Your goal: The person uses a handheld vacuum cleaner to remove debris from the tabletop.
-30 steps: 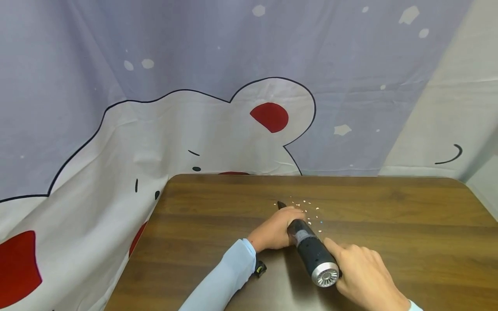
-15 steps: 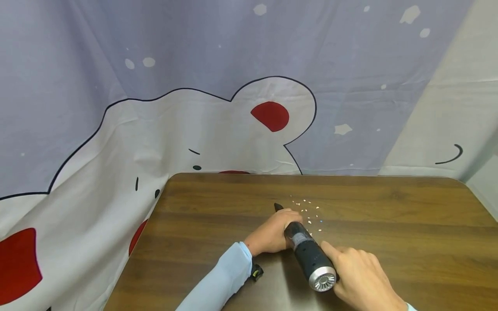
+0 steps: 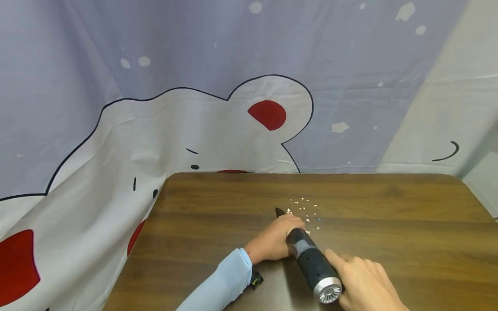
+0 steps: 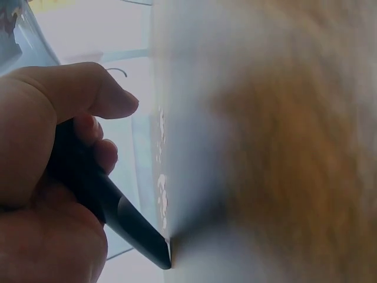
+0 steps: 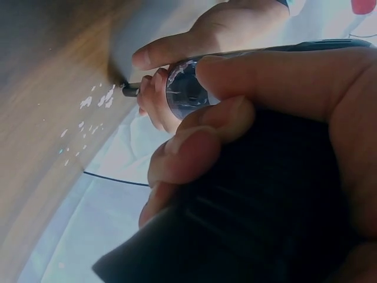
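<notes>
A black handheld vacuum cleaner (image 3: 316, 265) with a silver end cap and a clear dust cup slants across the table, held by both hands. My left hand (image 3: 275, 242) grips its front part, fingers curled around the dark nozzle (image 4: 121, 206). The nozzle's tip is at the tabletop, touching or nearly so. Beside the tip lie small pale scraps (image 3: 288, 211), also visible as white flecks (image 5: 86, 102) in the right wrist view. My right hand (image 3: 367, 283) holds the handle at the rear, thumb along the body. Light bits show inside the dust cup (image 5: 185, 88).
The brown wooden table (image 3: 408, 242) has rounded far corners. Behind it hangs a curtain (image 3: 186, 129) printed with a white cartoon figure. A small black object (image 3: 256, 279) sits under the left wrist, and a tiny blue speck (image 3: 320, 219) lies among the scraps.
The vacuum's nozzle has shifted slightly nearer to me, and a cluster of scraps now shows just right of its tip. Both hands keep their hold, and the head view has moved slightly.
</notes>
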Demonstrator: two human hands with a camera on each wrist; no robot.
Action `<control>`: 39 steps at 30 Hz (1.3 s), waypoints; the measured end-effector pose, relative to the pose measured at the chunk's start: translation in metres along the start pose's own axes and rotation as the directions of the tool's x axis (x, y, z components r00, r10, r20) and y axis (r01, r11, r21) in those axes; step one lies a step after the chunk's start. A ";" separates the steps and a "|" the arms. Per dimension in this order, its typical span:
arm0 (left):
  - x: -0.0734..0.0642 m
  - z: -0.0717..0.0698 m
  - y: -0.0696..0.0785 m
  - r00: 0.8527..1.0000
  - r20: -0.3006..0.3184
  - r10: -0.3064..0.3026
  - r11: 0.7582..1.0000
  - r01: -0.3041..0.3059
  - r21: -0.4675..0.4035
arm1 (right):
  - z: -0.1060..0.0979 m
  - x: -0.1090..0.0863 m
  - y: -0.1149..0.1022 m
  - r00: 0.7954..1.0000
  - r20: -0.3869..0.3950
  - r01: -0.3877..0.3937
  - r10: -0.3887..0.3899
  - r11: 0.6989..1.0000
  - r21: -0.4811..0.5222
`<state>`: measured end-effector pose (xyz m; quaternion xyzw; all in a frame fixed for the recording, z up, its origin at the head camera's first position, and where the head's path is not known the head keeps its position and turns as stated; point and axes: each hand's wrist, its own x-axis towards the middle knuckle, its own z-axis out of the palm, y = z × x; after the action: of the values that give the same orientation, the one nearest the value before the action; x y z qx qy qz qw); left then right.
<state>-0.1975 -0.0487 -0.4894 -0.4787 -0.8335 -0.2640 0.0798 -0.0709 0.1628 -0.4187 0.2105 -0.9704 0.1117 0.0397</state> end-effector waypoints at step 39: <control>0.010 0.017 0.044 1.000 -0.017 -0.018 0.999 0.017 -0.031 | -0.013 -0.034 0.023 0.981 0.193 -0.038 0.029 0.998 0.044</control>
<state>-0.1638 -0.0149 -0.4841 -0.4703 -0.8328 -0.2816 0.0774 -0.0489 0.2004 -0.4147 0.2049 -0.9702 0.1144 -0.0608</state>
